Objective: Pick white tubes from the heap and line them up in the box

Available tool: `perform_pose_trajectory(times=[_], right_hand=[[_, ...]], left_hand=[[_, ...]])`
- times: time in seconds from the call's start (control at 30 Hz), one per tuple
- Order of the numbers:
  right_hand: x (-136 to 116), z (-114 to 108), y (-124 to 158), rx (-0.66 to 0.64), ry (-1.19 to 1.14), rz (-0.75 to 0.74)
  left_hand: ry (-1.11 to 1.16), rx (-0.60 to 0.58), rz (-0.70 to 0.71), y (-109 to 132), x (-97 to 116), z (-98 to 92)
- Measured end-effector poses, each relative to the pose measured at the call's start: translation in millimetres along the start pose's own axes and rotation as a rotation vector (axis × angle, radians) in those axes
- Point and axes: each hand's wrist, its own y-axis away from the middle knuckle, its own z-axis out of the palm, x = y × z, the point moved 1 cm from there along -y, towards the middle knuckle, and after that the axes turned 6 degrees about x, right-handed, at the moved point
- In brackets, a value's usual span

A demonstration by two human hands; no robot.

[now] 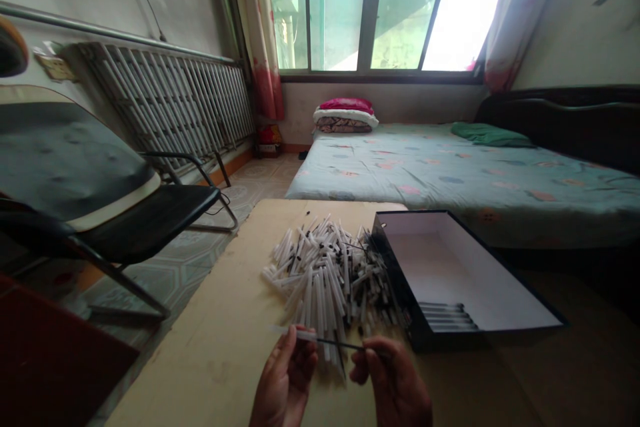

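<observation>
Head view: left hand (286, 377) pinches a tube (305, 335), right hand (394, 373) a rod (343, 343), near the pile (325, 273). Skewed angles might bend the rod; loose fingertips might drop it

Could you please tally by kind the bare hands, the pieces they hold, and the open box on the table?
Bare left hand and right hand: 2
Translucent white plastic tube: 1
Thin dark rod: 1
Open dark rectangular box with white inside: 1
Total: 5
</observation>
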Motion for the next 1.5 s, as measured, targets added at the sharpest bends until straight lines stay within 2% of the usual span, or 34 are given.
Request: perform_pose_trajectory(times=[0.37,0.5,0.67,0.83,1.0,1.13,1.3,1.5], right_hand=[[14.0,1.6,9.6,0.01,0.005,0.022],[11.4,-2.2,7.3,0.018,0.011,0.03],[5.5,-6.2,-0.4,0.035,-0.01,0.026],[15.1,2.4,11.4,0.02,0.033,-0.069],[28.5,6.3,16.2,-0.176,0.198,-0.299],[37.8,-11.3,-14.0,-0.185,0.402,-0.369],[46.9,-16.9,-46.3,-0.386,0.81,-0.336],[49.9,4.4,-45.1,-0.467,1.059,-0.326]], left_hand=[[-0.056,-0.01,0.075,1.9,1.4,-3.1],[-0.094,-0.063,0.092,4.8,4.2,-2.3],[-0.098,-0.093,0.05,10.6,5.9,1.7],[-0.064,-0.061,-0.001,14.0,-3.0,4.9],[0.022,-0.03,-0.16,12.5,-13.9,2.9],[0.111,0.011,-0.232,8.9,-7.9,1.1],[0.119,0.01,-0.205,5.4,-2.9,0.2],[-0.029,-0.007,-0.07,0.7,-6.3,-2.3]])
